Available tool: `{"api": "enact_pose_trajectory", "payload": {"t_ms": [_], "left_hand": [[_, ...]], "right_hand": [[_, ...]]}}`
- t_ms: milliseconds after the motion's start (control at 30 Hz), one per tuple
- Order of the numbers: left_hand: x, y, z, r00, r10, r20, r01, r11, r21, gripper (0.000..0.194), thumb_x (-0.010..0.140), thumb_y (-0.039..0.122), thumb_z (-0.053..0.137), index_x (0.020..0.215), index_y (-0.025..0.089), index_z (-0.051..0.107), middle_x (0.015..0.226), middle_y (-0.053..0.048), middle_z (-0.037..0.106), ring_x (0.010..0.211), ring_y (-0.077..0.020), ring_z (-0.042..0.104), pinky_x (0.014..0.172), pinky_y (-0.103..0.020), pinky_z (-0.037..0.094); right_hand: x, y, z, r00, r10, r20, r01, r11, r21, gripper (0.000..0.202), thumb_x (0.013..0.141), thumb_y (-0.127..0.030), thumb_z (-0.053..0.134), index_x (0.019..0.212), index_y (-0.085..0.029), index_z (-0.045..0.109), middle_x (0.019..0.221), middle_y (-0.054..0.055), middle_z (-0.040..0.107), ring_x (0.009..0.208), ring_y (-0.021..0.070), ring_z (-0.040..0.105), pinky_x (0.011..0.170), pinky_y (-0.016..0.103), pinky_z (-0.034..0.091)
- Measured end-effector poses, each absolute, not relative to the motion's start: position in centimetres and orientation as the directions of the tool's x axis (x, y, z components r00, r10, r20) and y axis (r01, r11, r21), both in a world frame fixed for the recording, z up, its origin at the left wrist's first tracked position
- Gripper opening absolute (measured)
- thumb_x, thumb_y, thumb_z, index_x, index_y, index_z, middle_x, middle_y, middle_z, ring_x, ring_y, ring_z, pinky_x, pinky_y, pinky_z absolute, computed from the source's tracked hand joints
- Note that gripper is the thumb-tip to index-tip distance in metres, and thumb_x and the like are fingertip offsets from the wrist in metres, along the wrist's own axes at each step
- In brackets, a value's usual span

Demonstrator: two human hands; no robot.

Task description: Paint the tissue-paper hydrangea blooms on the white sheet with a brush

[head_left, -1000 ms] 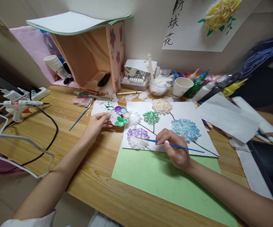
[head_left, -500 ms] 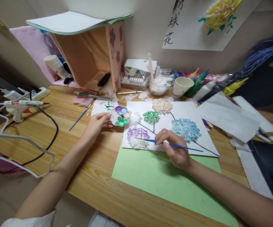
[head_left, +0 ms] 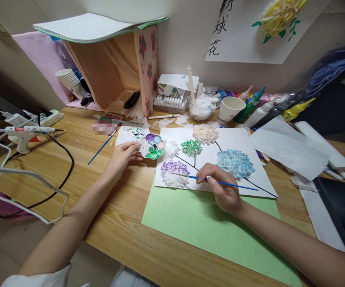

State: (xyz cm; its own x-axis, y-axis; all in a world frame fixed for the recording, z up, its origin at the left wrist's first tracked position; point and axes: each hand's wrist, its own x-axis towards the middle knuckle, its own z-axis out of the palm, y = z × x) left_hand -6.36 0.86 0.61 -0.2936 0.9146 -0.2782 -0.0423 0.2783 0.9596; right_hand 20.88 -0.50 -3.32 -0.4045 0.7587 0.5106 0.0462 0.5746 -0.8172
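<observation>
Between thumb and fingers, my left hand [head_left: 126, 154] grips the edge of a flower-shaped paint palette [head_left: 152, 146] with purple, blue, green and peach paint in its wells. My right hand [head_left: 220, 183] pinches a thin blue paintbrush [head_left: 232, 184], its tip over the lower left paper flower [head_left: 175, 167], purple in its upper part and white below. That flower is on a white sheet [head_left: 208, 159], along with a white flower [head_left: 171, 149], a green one [head_left: 191, 148], a peach one [head_left: 205, 133] and a blue one [head_left: 235, 163]. Black stems run from some of them.
Green paper [head_left: 214, 223] lies under the white sheet. At left are a glue gun [head_left: 26, 135] with cables and another paintbrush [head_left: 102, 147]. Behind stand a cardboard box [head_left: 115, 71], a bowl of paper scraps [head_left: 202, 107], a paper cup [head_left: 231, 109] and paint bottles [head_left: 260, 113]. A black phone-like object [head_left: 340, 211] is at right.
My right hand and the paintbrush have shifted very slightly to the right. My left hand holds the palette in the same place.
</observation>
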Motion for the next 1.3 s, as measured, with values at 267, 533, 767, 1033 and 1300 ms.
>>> {"api": "enact_pose_trajectory", "payload": {"t_ms": [267, 533, 767, 1033, 1300], "left_hand": [[-6.42, 0.95, 0.51, -0.303, 0.908, -0.288, -0.042, 0.290, 0.956, 0.028, 0.061, 0.035, 0.075, 0.073, 0.012, 0.065, 0.063, -0.001, 0.064, 0.055, -0.0109, 0.060, 0.059, -0.023, 0.052], [-6.32, 0.94, 0.74, -0.304, 0.906, -0.295, -0.050, 0.294, 0.954, 0.027, 0.060, 0.033, 0.076, 0.073, 0.012, 0.065, 0.062, -0.001, 0.064, 0.054, -0.0101, 0.060, 0.059, -0.022, 0.052], [-6.34, 0.86, 0.73, -0.304, 0.908, -0.289, -0.044, 0.289, 0.956, 0.027, 0.061, 0.034, 0.075, 0.073, 0.012, 0.065, 0.062, -0.001, 0.064, 0.053, -0.0103, 0.060, 0.057, -0.022, 0.052], [-6.38, 0.97, 0.61, -0.287, 0.913, -0.288, -0.047, 0.287, 0.957, 0.027, 0.060, 0.033, 0.076, 0.073, 0.012, 0.066, 0.061, 0.000, 0.063, 0.053, -0.0104, 0.059, 0.059, -0.023, 0.053], [-6.13, 0.43, 1.13, -0.159, 0.947, -0.281, -0.004, 0.284, 0.959, 0.026, 0.062, 0.038, 0.077, 0.072, 0.015, 0.069, 0.063, -0.002, 0.065, 0.055, -0.0117, 0.060, 0.058, -0.024, 0.054]], "right_hand": [[20.96, -0.49, -3.54, -0.409, 0.769, 0.491, 0.034, 0.551, -0.834, 0.023, 0.091, -0.023, 0.039, 0.080, -0.020, 0.058, 0.068, 0.003, 0.059, 0.063, 0.0153, 0.054, 0.056, 0.029, 0.041], [21.10, -0.55, -3.85, -0.419, 0.776, 0.472, 0.028, 0.530, -0.847, 0.021, 0.092, -0.024, 0.038, 0.081, -0.021, 0.056, 0.069, 0.003, 0.059, 0.064, 0.0150, 0.053, 0.057, 0.029, 0.041], [21.02, -0.59, -3.56, -0.424, 0.774, 0.470, 0.041, 0.535, -0.844, 0.024, 0.091, -0.023, 0.038, 0.078, -0.020, 0.058, 0.067, 0.003, 0.059, 0.062, 0.0148, 0.053, 0.055, 0.029, 0.041], [21.13, -0.62, -3.97, -0.402, 0.765, 0.504, -0.001, 0.549, -0.836, 0.023, 0.093, -0.023, 0.037, 0.081, -0.021, 0.057, 0.068, 0.002, 0.058, 0.063, 0.0155, 0.053, 0.057, 0.030, 0.042], [20.88, -0.39, -3.43, -0.412, 0.793, 0.449, 0.138, 0.541, -0.829, 0.028, 0.095, -0.024, 0.036, 0.114, -0.026, 0.057, 0.106, 0.007, 0.059, 0.090, 0.0180, 0.056, 0.077, 0.034, 0.045]]}}
